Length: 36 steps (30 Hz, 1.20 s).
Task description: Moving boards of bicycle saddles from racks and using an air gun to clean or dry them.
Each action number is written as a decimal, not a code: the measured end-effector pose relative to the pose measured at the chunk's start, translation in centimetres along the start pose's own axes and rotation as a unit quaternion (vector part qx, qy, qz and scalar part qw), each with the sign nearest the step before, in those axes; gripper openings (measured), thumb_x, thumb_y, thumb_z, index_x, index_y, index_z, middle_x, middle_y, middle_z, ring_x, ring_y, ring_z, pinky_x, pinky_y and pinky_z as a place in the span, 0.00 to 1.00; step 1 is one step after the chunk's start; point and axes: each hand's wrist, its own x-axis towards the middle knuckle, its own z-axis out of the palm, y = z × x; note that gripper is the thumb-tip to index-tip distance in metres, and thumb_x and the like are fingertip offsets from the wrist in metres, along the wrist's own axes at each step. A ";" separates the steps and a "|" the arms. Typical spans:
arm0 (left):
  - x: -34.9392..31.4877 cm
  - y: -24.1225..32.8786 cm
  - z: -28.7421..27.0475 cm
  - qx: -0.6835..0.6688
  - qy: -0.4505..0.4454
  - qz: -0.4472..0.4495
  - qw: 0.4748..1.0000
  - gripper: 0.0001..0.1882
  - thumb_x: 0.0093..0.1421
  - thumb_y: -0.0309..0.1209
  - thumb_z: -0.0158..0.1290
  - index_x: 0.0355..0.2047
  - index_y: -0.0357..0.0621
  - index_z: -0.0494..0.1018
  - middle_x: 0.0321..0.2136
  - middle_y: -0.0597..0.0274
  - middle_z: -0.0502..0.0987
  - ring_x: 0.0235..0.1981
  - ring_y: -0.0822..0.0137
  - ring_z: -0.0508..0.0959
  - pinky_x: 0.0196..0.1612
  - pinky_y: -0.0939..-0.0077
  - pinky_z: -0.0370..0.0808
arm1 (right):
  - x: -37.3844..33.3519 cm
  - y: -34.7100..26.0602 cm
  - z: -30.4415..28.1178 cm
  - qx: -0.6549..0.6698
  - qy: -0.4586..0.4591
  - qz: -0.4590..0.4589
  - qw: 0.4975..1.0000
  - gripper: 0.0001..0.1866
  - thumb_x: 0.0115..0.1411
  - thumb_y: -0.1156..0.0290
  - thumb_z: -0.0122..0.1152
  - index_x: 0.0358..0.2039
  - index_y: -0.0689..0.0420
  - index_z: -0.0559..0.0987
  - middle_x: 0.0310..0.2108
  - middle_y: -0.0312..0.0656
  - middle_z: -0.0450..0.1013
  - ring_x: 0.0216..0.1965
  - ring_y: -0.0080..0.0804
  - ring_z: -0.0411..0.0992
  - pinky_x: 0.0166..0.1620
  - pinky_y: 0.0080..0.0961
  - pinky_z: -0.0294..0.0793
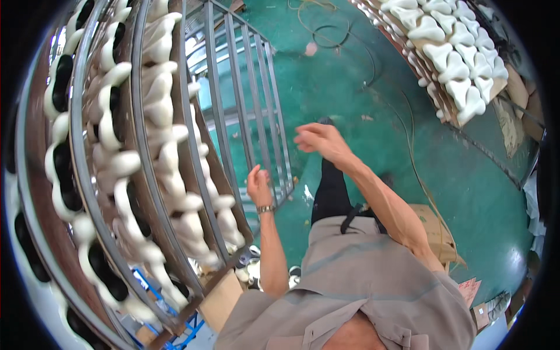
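My left hand [258,185], with a watch on its wrist, hovers beside the grey metal bars of an open rack frame [239,87]. Its fingers are loosely bent, with a gap to the thumb, and nothing shows in them. Farther ahead and to the right, my right hand [321,140] hangs over the green floor. Its fingers are half curled, a little blurred, and no object is visible in them. On my left stands a tall metal rack with boards, full of white, smooth, rounded moulded pieces [169,146]; some near the left rim have black parts.
At the upper right, white three-lobed pieces [455,64] stand in rows on stacked boards. A thin hose [411,140] runs across the green floor [361,116]. A cardboard box [434,230] lies behind my right arm. Blue metal tubing [189,332] shows under the left rack.
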 end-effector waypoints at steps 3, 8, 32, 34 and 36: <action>7.9 1.8 -2.2 0.211 0.146 0.112 0.960 0.14 0.69 0.36 0.60 0.47 0.39 0.81 0.37 0.62 0.84 0.36 0.70 0.81 0.40 0.71 0.78 | 16.2 -3.3 8.6 -0.082 -0.067 -0.039 0.994 0.23 0.65 0.60 0.61 0.51 0.66 0.83 0.41 0.49 0.83 0.41 0.27 0.82 0.45 0.27 0.82; 14.5 0.6 -2.1 0.303 0.127 0.199 0.923 0.10 0.66 0.37 0.63 0.38 0.42 0.81 0.25 0.58 0.77 0.25 0.57 0.76 0.30 0.62 0.73 | 44.3 -3.0 20.4 -0.231 0.017 -0.077 0.970 0.20 0.62 0.63 0.59 0.44 0.68 0.83 0.44 0.65 0.81 0.50 0.57 0.81 0.51 0.45 0.82; 15.2 0.3 -6.5 0.341 -0.039 0.252 0.905 0.15 0.61 0.41 0.66 0.27 0.44 0.76 0.17 0.62 0.69 0.18 0.57 0.72 0.23 0.60 0.69 | 53.9 -5.4 26.4 -0.479 -0.029 -0.030 0.877 0.17 0.59 0.58 0.65 0.38 0.60 0.85 0.39 0.55 0.83 0.43 0.55 0.84 0.43 0.45 0.84; 14.7 0.3 -5.6 0.335 -0.038 0.272 0.902 0.15 0.61 0.41 0.66 0.28 0.44 0.77 0.18 0.61 0.71 0.18 0.57 0.73 0.24 0.59 0.69 | 52.9 -6.9 25.0 -0.475 -0.028 -0.012 0.879 0.17 0.60 0.58 0.64 0.37 0.61 0.86 0.40 0.55 0.83 0.43 0.55 0.84 0.44 0.45 0.84; 13.1 0.4 -4.2 0.360 -0.087 0.141 0.918 0.14 0.61 0.42 0.66 0.34 0.46 0.79 0.22 0.61 0.75 0.21 0.56 0.76 0.26 0.59 0.72 | 51.7 -8.0 23.7 -0.538 -0.036 0.012 0.842 0.17 0.61 0.59 0.63 0.36 0.62 0.86 0.42 0.56 0.83 0.43 0.56 0.83 0.46 0.45 0.84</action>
